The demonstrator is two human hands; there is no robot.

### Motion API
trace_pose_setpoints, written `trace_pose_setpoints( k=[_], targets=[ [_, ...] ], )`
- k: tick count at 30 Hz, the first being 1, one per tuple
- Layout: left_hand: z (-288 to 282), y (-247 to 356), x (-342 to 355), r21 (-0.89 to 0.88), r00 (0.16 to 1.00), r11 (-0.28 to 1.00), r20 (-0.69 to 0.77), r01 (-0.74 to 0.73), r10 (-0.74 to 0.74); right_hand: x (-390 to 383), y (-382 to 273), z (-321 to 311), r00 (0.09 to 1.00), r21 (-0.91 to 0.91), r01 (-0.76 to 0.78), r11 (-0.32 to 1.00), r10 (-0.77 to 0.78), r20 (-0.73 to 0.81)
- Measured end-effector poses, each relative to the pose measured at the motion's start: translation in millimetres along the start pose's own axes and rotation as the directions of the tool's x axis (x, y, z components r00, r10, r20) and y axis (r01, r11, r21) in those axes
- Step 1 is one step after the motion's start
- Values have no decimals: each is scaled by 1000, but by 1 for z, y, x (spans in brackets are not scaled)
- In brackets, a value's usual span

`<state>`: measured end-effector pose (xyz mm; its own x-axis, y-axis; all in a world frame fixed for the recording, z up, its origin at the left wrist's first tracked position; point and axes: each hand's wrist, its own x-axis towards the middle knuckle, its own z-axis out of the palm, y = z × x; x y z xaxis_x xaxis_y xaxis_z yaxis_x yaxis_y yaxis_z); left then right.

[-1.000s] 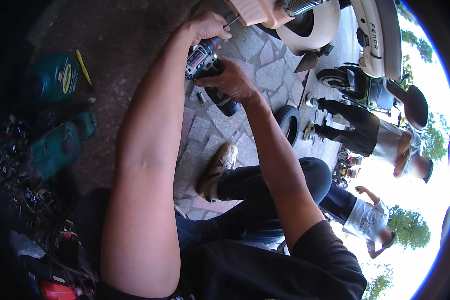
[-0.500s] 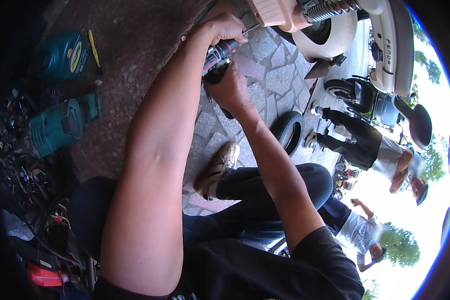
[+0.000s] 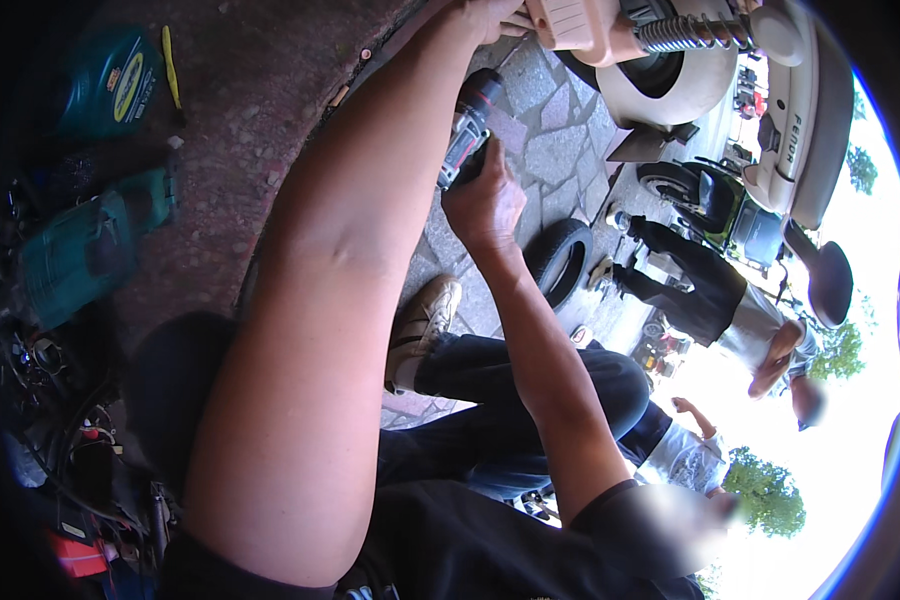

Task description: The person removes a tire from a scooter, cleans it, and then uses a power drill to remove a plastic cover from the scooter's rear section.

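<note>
My left hand (image 3: 494, 18), partly cut off at the top edge, has its fingers bent beside the pale plastic part (image 3: 573, 25) of a scooter, by a coiled shock spring (image 3: 683, 35); what they hold is hidden. My right hand (image 3: 485, 205) grips a black and grey cordless drill (image 3: 467, 140), angled up toward that part. My left forearm crosses in front of the drill's side. The scooter's pale wheel cover (image 3: 658, 100) hangs right of the drill, over stone paving (image 3: 552, 155).
Teal bottle (image 3: 100, 85), yellow tool (image 3: 169, 65), teal tool body (image 3: 80, 255) and dark clutter (image 3: 45, 380) lie left. A loose tyre (image 3: 560, 262), parked motorbike (image 3: 700, 200) and two people (image 3: 715, 300) (image 3: 675, 450) are right. My shoe (image 3: 422, 330) rests on the paving.
My left hand has moved up and right, off the drill's front. The drill and my right hand have shifted right, with the drill's front now bare of fingers.
</note>
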<state>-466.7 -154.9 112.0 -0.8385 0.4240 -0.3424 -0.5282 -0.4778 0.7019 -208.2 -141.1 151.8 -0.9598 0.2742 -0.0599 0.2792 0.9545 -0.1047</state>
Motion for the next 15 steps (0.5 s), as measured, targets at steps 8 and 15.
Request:
trace_pose_setpoints(
  k=[8,15],
  targets=[
    [-8,-4,0,22,999,999,-6,-45,45,12,1,-4,999,-37,16,999,-17,-31],
    [-15,0,-9,6,997,997,-14,-71,71,17,-2,5,1000,-91,-20,996,18,-21]
  ],
)
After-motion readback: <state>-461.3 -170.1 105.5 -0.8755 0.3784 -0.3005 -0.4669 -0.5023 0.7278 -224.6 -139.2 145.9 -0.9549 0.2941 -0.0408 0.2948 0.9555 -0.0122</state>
